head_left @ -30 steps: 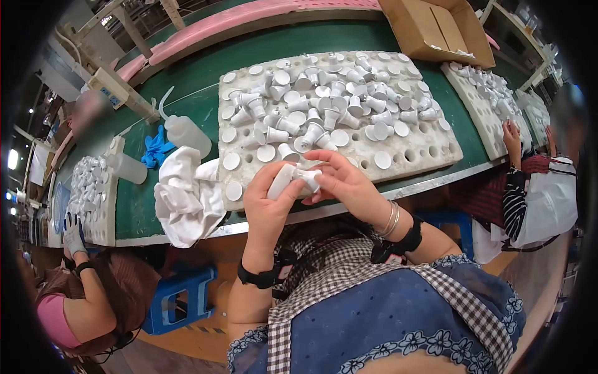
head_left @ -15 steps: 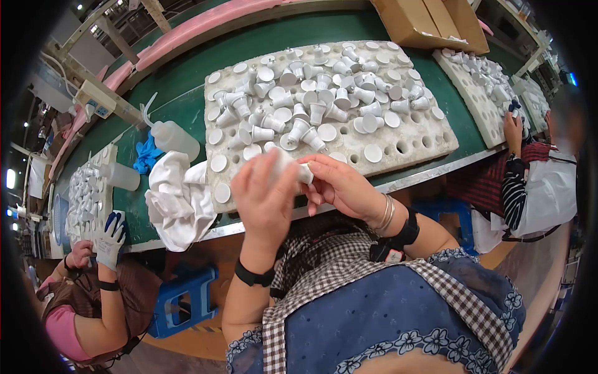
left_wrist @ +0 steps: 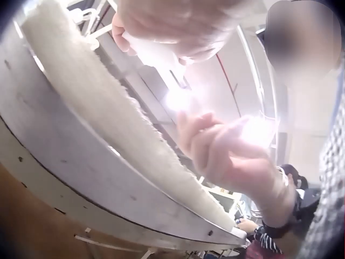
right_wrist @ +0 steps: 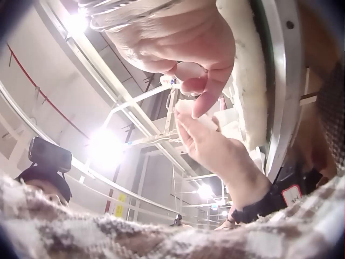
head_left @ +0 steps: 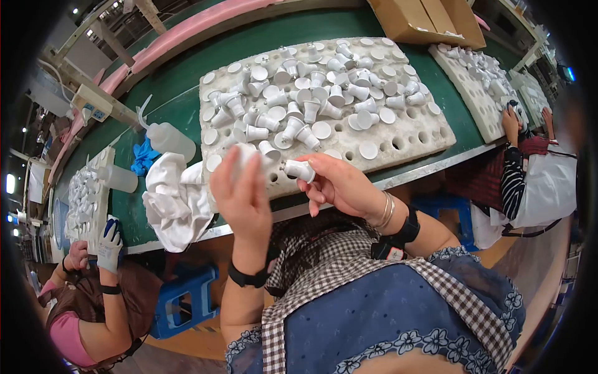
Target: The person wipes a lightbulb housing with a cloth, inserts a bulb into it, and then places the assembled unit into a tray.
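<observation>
Right hand pinching a white bell-shaped piece, left hand mostly a blur

So on my feed the right hand [head_left: 342,184] had a white bell-shaped piece [head_left: 299,170] pinched between thumb and fingers. Its flared end was tucked in at the fingertips and the little metal tip pointed over at the other hand. It was up off everything, in front of the near edge of the holed pale slab [head_left: 389,161].

The left hand [head_left: 242,196] was just beside it, raised, fingers bent around a white pad [head_left: 250,156]. Motion blur ate that one, so I couldn't make out more detail. Pad and piece were apart in my head cam. The left wrist cam was badly washed out around the right hand.

Beyond both hands, the slab carried a big jumble of similar white pieces [head_left: 311,106], lots of them tipped over, plus flat white discs down nearer the hands.

Left of the left hand I had a crumpled white cloth [head_left: 171,206] hanging over the green bench [head_left: 177,109], with a squeeze bottle [head_left: 169,142] and something blue and crumpled [head_left: 144,156] past it. Far off beyond the right hand sat a cardboard box [head_left: 398,22].
</observation>
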The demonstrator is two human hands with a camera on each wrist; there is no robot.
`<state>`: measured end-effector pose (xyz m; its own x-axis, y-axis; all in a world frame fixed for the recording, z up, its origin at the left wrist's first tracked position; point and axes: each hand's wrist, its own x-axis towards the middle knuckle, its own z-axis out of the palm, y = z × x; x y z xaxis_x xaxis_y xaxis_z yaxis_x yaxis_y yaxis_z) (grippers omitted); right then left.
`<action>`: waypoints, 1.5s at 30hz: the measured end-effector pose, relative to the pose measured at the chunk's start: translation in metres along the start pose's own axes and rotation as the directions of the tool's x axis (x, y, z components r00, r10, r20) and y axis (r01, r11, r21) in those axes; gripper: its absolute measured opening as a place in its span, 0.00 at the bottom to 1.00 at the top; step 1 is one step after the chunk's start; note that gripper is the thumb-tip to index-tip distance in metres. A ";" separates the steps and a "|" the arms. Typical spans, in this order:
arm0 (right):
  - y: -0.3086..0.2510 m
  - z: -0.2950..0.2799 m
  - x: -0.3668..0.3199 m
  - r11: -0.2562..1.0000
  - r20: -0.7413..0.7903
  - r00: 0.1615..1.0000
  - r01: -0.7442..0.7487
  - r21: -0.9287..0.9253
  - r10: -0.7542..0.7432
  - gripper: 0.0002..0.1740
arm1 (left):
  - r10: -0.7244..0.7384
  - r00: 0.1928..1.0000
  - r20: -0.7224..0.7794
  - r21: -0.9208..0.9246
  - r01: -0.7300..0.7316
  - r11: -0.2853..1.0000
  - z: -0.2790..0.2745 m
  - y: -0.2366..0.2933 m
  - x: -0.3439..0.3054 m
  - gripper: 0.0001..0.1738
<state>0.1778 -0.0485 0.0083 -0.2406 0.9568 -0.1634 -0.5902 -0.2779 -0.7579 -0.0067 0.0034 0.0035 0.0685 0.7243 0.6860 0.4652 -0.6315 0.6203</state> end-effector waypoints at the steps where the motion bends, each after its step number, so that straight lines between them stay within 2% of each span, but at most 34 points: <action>1: -0.001 0.001 0.000 1.000 -0.002 1.000 0.000 0.002 0.000 0.22 | 0.206 0.975 0.082 0.032 -0.210 0.977 0.001 0.009 -0.001 0.15; 2: -0.003 0.002 0.000 0.997 0.015 0.999 -0.047 0.060 0.046 0.21 | 0.399 0.902 0.165 0.048 -0.412 0.910 0.003 0.016 -0.003 0.15; 4: -0.004 0.000 0.001 0.988 0.037 0.995 -0.099 0.115 0.096 0.21 | 0.394 0.899 0.191 0.088 -0.416 0.905 0.007 0.012 -0.008 0.15; 6: -0.004 -0.007 0.002 0.955 0.032 0.980 -0.199 0.221 0.196 0.19 | 0.228 0.958 0.172 0.291 -0.271 0.918 0.005 -0.010 0.001 0.13; 7: -0.007 -0.006 0.000 0.956 0.027 0.981 -0.196 0.219 0.195 0.19 | 0.097 0.985 0.144 0.204 -0.125 0.971 0.003 -0.016 0.001 0.14; 8: -0.009 -0.003 -0.001 0.948 0.035 0.977 -0.213 0.236 0.211 0.19 | 0.097 0.985 0.144 0.200 -0.125 0.972 0.003 -0.014 0.001 0.14; 9: -0.010 -0.002 -0.003 0.939 0.042 0.973 -0.229 0.258 0.225 0.19 | 0.019 0.987 0.159 -0.046 -0.012 0.999 0.002 -0.010 0.002 0.15; 10: -0.008 -0.004 -0.003 0.939 0.039 0.974 -0.227 0.260 0.225 0.19 | -0.054 0.980 0.192 -0.284 0.108 0.953 0.000 -0.006 0.003 0.16; 11: -0.007 -0.008 -0.003 0.931 0.100 0.969 -0.246 0.270 0.227 0.20 | -0.055 0.966 0.254 -0.406 0.158 0.900 0.003 0.001 0.003 0.18; 12: -0.006 -0.010 -0.002 0.922 0.162 0.960 -0.268 0.278 0.230 0.21 | -0.055 0.967 0.250 -0.405 0.157 0.901 0.006 0.004 0.003 0.18; 14: -0.008 -0.008 -0.002 0.933 0.175 0.957 -0.269 0.237 0.232 0.22 | -0.077 0.918 0.388 -0.486 0.275 0.829 0.008 0.006 0.003 0.18; 15: -0.009 -0.005 -0.004 0.943 0.183 0.956 -0.266 0.200 0.231 0.23 | -0.077 0.918 0.388 -0.486 0.275 0.829 0.008 0.006 0.004 0.18; 16: -0.011 -0.002 -0.006 0.944 0.181 0.957 -0.264 0.201 0.229 0.23 | -0.138 0.895 0.424 -0.484 0.353 0.801 0.008 0.005 0.004 0.17; 18: -0.016 0.008 -0.010 0.968 0.059 0.975 -0.220 0.119 0.215 0.21 | -0.253 0.833 0.492 -0.473 0.500 0.726 0.009 0.006 0.006 0.16; 19: -0.016 0.013 -0.012 0.969 0.058 0.975 -0.219 0.117 0.214 0.21 | -0.251 0.834 0.491 -0.475 0.498 0.725 0.010 0.005 0.005 0.16; 21: -0.013 0.020 -0.015 0.967 -0.181 0.982 -0.093 -0.238 0.049 0.20 | -0.246 0.844 0.477 -0.470 0.481 0.740 0.013 0.000 0.003 0.14; 22: -0.011 0.017 -0.014 0.967 -0.177 0.983 -0.092 -0.237 0.050 0.20 | -0.247 0.844 0.475 -0.468 0.480 0.742 0.013 0.000 0.003 0.14; 24: -0.004 0.006 -0.011 0.878 -0.106 0.985 0.073 -0.472 -0.139 0.22 | -0.307 0.806 0.506 -0.492 0.562 0.665 0.015 0.001 0.003 0.14; 25: -0.003 0.004 -0.011 0.878 -0.106 0.985 0.074 -0.473 -0.140 0.22 | -0.306 0.807 0.506 -0.492 0.561 0.666 0.015 0.001 0.003 0.14; 27: -0.004 0.002 -0.009 0.738 -0.083 0.947 0.186 -0.649 -0.312 0.23 | -0.373 0.736 0.565 -0.498 0.665 0.557 0.014 0.001 0.005 0.14; 28: -0.007 0.003 -0.010 0.738 -0.084 0.946 0.188 -0.649 -0.315 0.23 | -0.371 0.736 0.566 -0.498 0.664 0.558 0.014 0.002 0.006 0.14; 30: -0.017 0.006 -0.013 0.423 0.021 0.918 0.203 -0.883 -0.396 0.21 | -0.388 0.719 0.576 -0.489 0.684 0.541 0.014 0.003 0.007 0.15; 31: -0.016 0.006 -0.013 0.423 0.021 0.917 0.204 -0.883 -0.397 0.21 | -0.387 0.720 0.577 -0.490 0.683 0.541 0.014 0.003 0.007 0.15; 33: -0.013 0.003 -0.012 0.814 -0.094 0.970 0.132 -0.565 -0.222 0.18 | -0.367 0.794 0.485 -0.513 0.598 0.616 0.016 0.001 0.007 0.15; 34: -0.012 0.000 -0.010 0.815 -0.095 0.970 0.133 -0.565 -0.224 0.18 | -0.365 0.794 0.486 -0.513 0.598 0.616 0.017 0.001 0.007 0.15; 35: -0.011 -0.005 -0.007 0.930 -0.147 0.984 0.037 -0.365 -0.097 0.19 | -0.235 0.926 0.297 -0.453 0.353 0.819 0.017 0.001 0.008 0.16; 36: -0.009 -0.010 -0.006 0.988 -0.170 0.985 -0.064 -0.143 0.039 0.20 | -0.046 0.991 0.123 -0.325 0.084 0.942 0.018 0.001 0.008 0.16; 37: -0.007 -0.015 -0.005 0.988 -0.173 0.984 -0.064 -0.142 0.038 0.20 | 0.027 0.993 0.119 -0.247 0.003 0.969 0.019 0.009 0.004 0.16; 38: -0.004 -0.019 -0.005 0.994 -0.110 0.992 -0.063 -0.092 0.053 0.21 | 0.025 0.992 0.120 -0.247 0.006 0.969 0.019 0.017 0.003 0.16; 39: -0.002 -0.022 -0.005 0.997 -0.044 0.997 -0.068 -0.042 0.066 0.22 | 0.236 0.950 0.203 -0.085 -0.223 0.971 0.017 0.024 0.003 0.14; 40: -0.002 -0.023 -0.004 0.996 -0.040 0.997 -0.073 -0.044 0.072 0.22 | 0.412 0.855 0.314 0.059 -0.450 0.891 0.016 0.027 0.004 0.12; 42: -0.001 -0.023 -0.004 0.996 -0.054 0.995 -0.083 -0.016 0.082 0.22 | 0.366 0.876 0.315 0.039 -0.397 0.917 0.020 0.011 0.009 0.12; 44: -0.005 -0.016 -0.008 0.996 -0.072 0.994 -0.081 -0.026 0.079 0.21 | 0.156 0.967 0.203 0.049 -0.169 0.984 0.024 -0.006 0.011 0.13; 45: -0.006 -0.013 -0.008 0.996 -0.089 0.993 -0.077 -0.038 0.074 0.21 | 0.059 0.988 0.145 0.007 -0.061 0.998 0.022 -0.005 0.009 0.13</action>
<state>0.1937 -0.0537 0.0057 -0.2135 0.9376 -0.2744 -0.5401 -0.3474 -0.7665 0.0116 0.0193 -0.0013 0.2235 0.7182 0.6589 0.4667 -0.6723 0.5746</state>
